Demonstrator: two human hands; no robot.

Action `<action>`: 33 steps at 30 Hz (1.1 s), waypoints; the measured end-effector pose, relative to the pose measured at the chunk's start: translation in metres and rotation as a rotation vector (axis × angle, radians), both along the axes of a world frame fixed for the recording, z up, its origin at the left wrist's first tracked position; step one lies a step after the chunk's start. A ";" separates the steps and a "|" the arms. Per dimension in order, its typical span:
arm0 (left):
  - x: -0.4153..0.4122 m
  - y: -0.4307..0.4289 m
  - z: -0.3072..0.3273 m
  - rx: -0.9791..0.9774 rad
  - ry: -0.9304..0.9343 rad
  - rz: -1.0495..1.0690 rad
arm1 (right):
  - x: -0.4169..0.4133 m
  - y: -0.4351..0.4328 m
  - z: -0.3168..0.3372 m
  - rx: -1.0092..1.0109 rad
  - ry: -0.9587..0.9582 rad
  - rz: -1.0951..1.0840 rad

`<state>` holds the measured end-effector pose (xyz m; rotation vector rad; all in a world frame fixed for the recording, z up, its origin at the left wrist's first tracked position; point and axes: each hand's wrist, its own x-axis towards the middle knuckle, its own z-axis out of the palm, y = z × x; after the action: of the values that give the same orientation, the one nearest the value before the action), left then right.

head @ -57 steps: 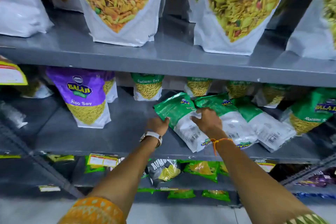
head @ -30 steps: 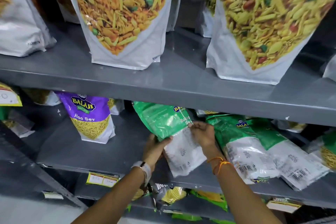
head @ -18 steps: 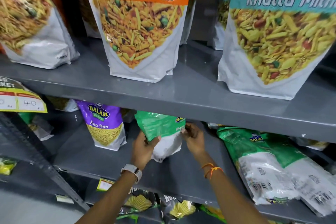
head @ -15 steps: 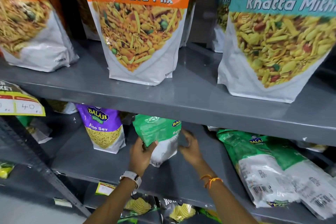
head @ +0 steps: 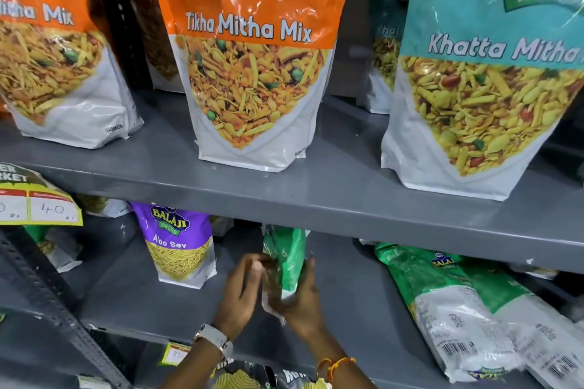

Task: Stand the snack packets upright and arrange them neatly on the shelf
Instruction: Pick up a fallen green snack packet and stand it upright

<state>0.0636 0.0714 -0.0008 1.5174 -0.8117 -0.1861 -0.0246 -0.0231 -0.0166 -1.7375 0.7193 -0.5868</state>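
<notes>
A green-and-white snack packet [head: 288,259] stands edge-on over the middle grey shelf [head: 132,297], turned so its narrow side faces me. My left hand [head: 241,289] presses its left side. My right hand [head: 300,303] cups its right side and bottom corner. A purple Aloo Sev packet [head: 178,246] stands upright to the left. Two green packets [head: 442,303] lie flat on their backs at the right of the same shelf, barcodes showing.
The upper shelf [head: 316,196] overhangs the packet's top and carries large upright bags: orange Tikha Mitha Mix [head: 249,54] and teal Khatta Mitha [head: 486,79]. A yellow price tag [head: 34,205] hangs at left. More packets [head: 240,379] sit on the shelf below.
Both hands lifted one green packet off the flat row, carried it left beside the purple packet, and rotated it from front-facing to edge-on. The camera has moved closer and tilted up.
</notes>
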 end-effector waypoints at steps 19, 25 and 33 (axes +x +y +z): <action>0.061 -0.004 -0.036 0.288 0.343 -0.175 | 0.000 -0.070 -0.007 0.088 0.106 0.091; 0.054 -0.010 -0.037 0.181 0.376 -0.131 | 0.003 -0.068 -0.005 0.048 0.125 0.079; 0.053 -0.011 -0.034 0.137 0.366 -0.140 | 0.004 -0.067 0.003 -0.093 0.196 0.041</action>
<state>0.1164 0.0602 -0.0343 1.4949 -0.6194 -0.6148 -0.0210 -0.0900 -0.0134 -1.9103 0.8014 -0.4319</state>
